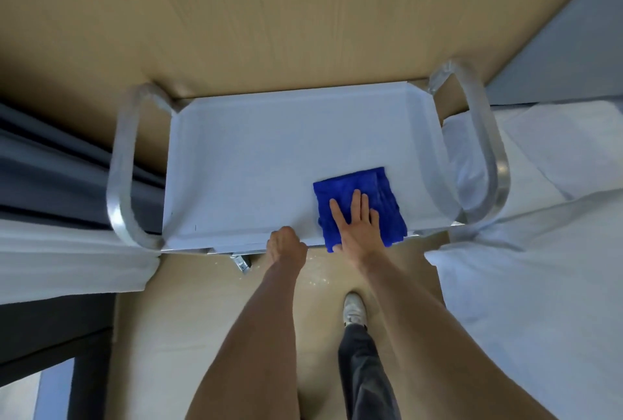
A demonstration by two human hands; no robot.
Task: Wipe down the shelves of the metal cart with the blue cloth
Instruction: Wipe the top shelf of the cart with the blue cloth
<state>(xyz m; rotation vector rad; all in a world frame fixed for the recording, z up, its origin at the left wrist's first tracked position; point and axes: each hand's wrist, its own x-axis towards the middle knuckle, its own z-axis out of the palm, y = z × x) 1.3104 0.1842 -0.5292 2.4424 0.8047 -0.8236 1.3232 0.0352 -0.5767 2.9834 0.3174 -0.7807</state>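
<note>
The left hand (286,244) curls over the cart's near rim (236,241), gripping it. Just right, the right hand (357,220) presses flat, fingers straight, on the blue cloth (381,190) at the top shelf's (269,156) near-right corner; unwiped surface stretches left and far.

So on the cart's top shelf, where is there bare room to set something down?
The top shelf is bare from its left rim across to the blue cloth, and along the far rim. The near right corner is crowded: right hand flat on the cloth, left hand gripping the near edge.
</note>
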